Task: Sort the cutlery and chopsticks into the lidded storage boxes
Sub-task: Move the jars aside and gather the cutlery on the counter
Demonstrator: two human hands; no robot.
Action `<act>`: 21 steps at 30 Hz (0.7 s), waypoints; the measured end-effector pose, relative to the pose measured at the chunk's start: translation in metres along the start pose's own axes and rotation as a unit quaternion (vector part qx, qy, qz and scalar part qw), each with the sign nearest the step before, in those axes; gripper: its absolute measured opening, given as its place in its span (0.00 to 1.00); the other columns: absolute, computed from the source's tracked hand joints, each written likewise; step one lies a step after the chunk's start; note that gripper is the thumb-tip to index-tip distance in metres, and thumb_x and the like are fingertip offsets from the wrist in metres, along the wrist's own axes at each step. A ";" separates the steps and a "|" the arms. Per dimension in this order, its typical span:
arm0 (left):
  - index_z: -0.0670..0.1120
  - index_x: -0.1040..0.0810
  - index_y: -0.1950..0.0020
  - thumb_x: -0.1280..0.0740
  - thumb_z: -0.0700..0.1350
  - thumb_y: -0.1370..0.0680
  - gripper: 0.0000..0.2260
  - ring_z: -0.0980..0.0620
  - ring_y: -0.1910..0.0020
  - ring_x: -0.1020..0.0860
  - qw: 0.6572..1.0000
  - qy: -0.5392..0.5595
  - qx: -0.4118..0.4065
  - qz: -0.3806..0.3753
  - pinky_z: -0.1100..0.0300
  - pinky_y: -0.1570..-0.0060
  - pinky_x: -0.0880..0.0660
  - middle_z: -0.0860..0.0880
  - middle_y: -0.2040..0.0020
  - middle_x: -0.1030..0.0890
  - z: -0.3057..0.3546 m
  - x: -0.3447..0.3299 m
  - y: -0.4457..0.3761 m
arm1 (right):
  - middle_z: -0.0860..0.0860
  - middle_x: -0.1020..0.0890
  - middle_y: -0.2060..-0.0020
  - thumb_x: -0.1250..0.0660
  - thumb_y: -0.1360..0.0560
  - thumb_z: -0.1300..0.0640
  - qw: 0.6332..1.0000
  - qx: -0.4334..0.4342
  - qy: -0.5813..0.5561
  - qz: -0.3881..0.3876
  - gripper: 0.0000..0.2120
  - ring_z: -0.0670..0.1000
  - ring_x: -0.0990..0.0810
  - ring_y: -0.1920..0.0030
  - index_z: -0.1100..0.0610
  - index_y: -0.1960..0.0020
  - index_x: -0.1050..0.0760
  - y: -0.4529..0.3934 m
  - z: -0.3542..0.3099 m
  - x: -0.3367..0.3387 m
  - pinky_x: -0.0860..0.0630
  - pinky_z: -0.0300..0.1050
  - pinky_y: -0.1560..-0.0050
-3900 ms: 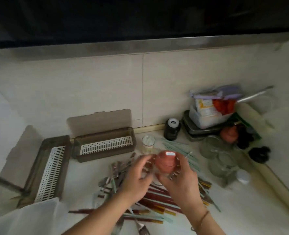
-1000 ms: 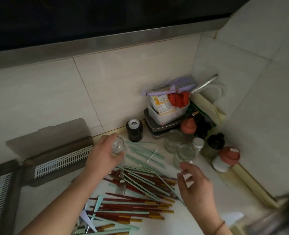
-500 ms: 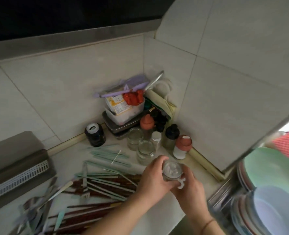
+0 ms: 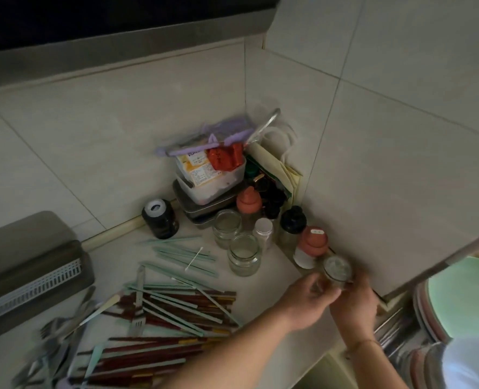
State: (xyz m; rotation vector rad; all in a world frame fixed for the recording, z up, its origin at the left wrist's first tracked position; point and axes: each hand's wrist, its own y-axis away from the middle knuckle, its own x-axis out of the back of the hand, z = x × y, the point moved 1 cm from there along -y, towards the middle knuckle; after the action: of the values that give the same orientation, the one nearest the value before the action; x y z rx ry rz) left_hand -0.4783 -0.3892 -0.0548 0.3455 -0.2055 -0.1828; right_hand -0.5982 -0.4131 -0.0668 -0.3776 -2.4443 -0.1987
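Note:
A small clear glass jar (image 4: 337,272) sits at the right wall's base, beside a red-capped bottle (image 4: 311,247). My left hand (image 4: 307,301) and my right hand (image 4: 355,304) both wrap around the jar. A heap of dark red chopsticks (image 4: 171,318) and pale green chopsticks (image 4: 185,255) lies on the counter, left of my hands. A fork (image 4: 137,307) rests on the heap, and more metal cutlery (image 4: 61,329) is blurred at the lower left. A brown storage box (image 4: 33,282) with a white slotted insert stands at the left, its lid up.
Two open glass jars (image 4: 244,258) stand near the corner with a black can (image 4: 161,219), bottles and stacked food containers (image 4: 210,178). A cotton swab (image 4: 194,258) lies on the green chopsticks. Stacked plates (image 4: 463,304) sit in a rack at the right.
Both hands carried the small jar rightward and farther back, to the wall beside the red-capped bottle. My view swung right, so the storage box is at the frame's left edge.

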 end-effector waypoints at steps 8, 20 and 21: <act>0.50 0.22 0.38 0.35 0.60 0.27 0.22 0.55 0.42 0.21 1.000 -0.008 0.018 -0.016 0.58 0.38 0.27 0.50 0.41 0.18 -0.017 0.019 0.005 | 0.64 0.20 0.48 0.23 0.35 0.58 1.000 -0.014 -0.005 -0.013 0.26 0.66 0.22 0.48 0.56 0.41 0.29 -0.002 -0.004 -0.009 0.32 0.48 0.57; 0.50 0.17 0.52 0.33 0.61 0.29 0.17 0.66 0.60 0.21 0.987 -0.067 0.035 0.145 0.66 0.55 0.25 0.59 0.60 0.18 -0.072 0.147 0.113 | 0.63 0.20 0.61 0.30 0.31 0.53 0.996 0.049 0.051 -0.061 0.14 0.61 0.21 0.58 0.64 0.53 0.23 0.046 -0.031 -0.004 0.23 0.44 0.59; 0.51 0.17 0.53 0.33 0.61 0.28 0.15 0.65 0.59 0.21 0.982 -0.078 0.042 0.165 0.66 0.55 0.25 0.59 0.60 0.17 -0.079 0.165 0.129 | 0.58 0.21 0.68 0.29 0.30 0.56 0.994 0.082 0.061 -0.048 0.08 0.58 0.24 0.64 0.61 0.58 0.22 0.058 -0.049 -0.015 0.25 0.48 0.63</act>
State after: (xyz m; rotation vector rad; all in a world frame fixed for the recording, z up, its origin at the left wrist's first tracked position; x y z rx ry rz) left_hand -0.2827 -0.2796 -0.0544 0.3754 -0.4223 0.1267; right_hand -0.5407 -0.3732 -0.0353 -0.1711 -2.3397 -0.0587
